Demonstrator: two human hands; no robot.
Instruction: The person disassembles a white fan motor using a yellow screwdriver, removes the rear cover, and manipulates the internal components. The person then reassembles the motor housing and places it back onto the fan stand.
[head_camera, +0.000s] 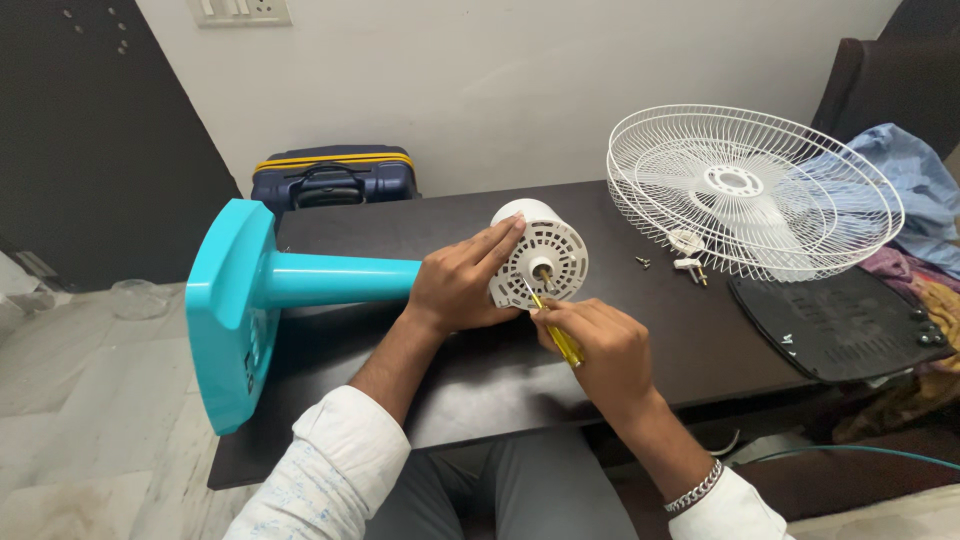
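Head view, read left to right.

Far left: dark door panel; pale tiled floor below it. On the floor by the wall, a clear glass bowl-like item (137, 297), details too faint to tell. At the top of the white wall, a white switch plate (240, 11), rectangular, cut by the frame edge.

Dark brown flat bench (480, 385) runs across the middle. Behind its left end stands a navy hard-shell suitcase with a yellow band (333, 175).

Teal plastic fan stand, square base and round column (240, 310), lies on its side on the bench; the base overhangs the left edge, the column points right toward the motor.

Left hand (462, 280): fingers spread and curled around the white cylindrical plastic motor housing with slotted vents (540, 255), gripping its left side and top. Housing sits at bench centre at the end of the teal column, its vented face turned toward the camera, a short shaft showing at the middle.

Right hand (598, 345): closed around a screwdriver with yellow translucent handle (558, 335); the tip rests on the housing face just below the shaft. Silver chain bracelet (697, 487) on that wrist; white sleeves on both arms.

Right of the housing: small loose screws (643, 262) and a white plastic fitting (687, 263) on the bench, beside a white round wire fan guard (750, 190) lying flat. Black flat plastic panel (835, 325) at the right bench end. Blue cloth (915, 185) heaped on a dark chair, far right.
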